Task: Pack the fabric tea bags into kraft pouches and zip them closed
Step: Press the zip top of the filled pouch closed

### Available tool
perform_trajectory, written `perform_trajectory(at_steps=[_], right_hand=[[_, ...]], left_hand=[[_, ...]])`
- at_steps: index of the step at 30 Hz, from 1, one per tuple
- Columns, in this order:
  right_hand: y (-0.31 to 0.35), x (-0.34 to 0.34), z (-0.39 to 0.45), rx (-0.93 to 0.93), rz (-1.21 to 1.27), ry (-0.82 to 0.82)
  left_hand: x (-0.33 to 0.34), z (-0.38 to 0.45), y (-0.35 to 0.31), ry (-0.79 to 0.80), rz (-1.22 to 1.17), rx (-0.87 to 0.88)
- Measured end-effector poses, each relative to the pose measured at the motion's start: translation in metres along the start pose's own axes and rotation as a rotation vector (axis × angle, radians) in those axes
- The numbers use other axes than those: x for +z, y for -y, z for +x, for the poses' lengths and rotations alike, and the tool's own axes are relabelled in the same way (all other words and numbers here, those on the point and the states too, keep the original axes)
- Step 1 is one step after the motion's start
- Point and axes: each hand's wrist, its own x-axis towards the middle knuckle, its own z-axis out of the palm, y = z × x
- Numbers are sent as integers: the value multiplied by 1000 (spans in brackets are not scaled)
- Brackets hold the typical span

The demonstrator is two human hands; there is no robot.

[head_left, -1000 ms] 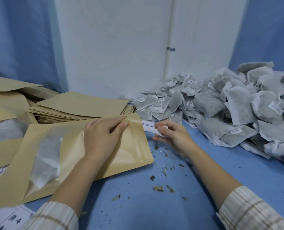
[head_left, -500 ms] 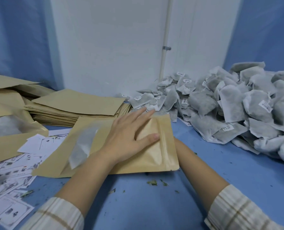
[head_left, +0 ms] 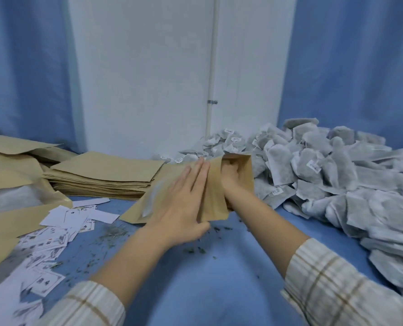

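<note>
While paper slips (head_left: pixel 61 222) litter the table's (head_left: pixel 219 278) left, tea bags (head_left: pixel 337 175) crowd right.

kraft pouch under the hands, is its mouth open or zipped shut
Open: the brown kraft paper pouch gapes at its right end, with the right hand pushed inside.

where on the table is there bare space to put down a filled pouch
Bare blue table lies near you between both forearms, scattered only with tea crumbs. It is crowded elsewhere: paper cards to the left, the empty pouch stack behind them, the tea bag pile filling the right side.
</note>
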Motion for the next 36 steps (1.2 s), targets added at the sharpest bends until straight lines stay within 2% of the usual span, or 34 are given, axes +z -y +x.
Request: perform_trajectory(at_steps=[2,5,7,9,11,13,17,19,22,25,28,30,33,36], right_hand=[[12,-6,-8,81,9,1],[29,-20,-22,138,50,21],[36,-31,-30,97,46,58],[42,-52,-33,-79,-65,111],[47,-80,-39,-349,-300,130],[50,-105,-38,-562,-405,127],[44,-144,-26,-771,-461,93],[38,-157,-15,-840,-402,29],[34,-168,-8,-758,-84,15],[32,-175,-3,-611,312,179],[28,-171,1,-487,611,336],[28,-163,-1,-464,660,331],[22,-154,2,-399,746,274],[15,-151,1,-393,720,260]], left_hand=[[-3,-2,-15,-115,-15,18],[-7,-9,-34,-231,-183,-88],[-14,-9,-40,-274,-267,-130],[-28,-3,-42,-274,-369,-180],[-50,6,-41,-264,-587,-251],[-71,15,-36,-245,-766,-307],[-106,35,-18,-276,-1049,-470],[-119,42,-10,-282,-1174,-511],[-130,51,-4,-286,-1232,-501],[-137,60,-2,-333,-1357,-481],[-139,66,-2,-303,-1428,-441],[-135,70,-2,-336,-1446,-457],[-126,72,-2,-480,-1422,-537],[-115,72,0,-521,-1363,-573]])
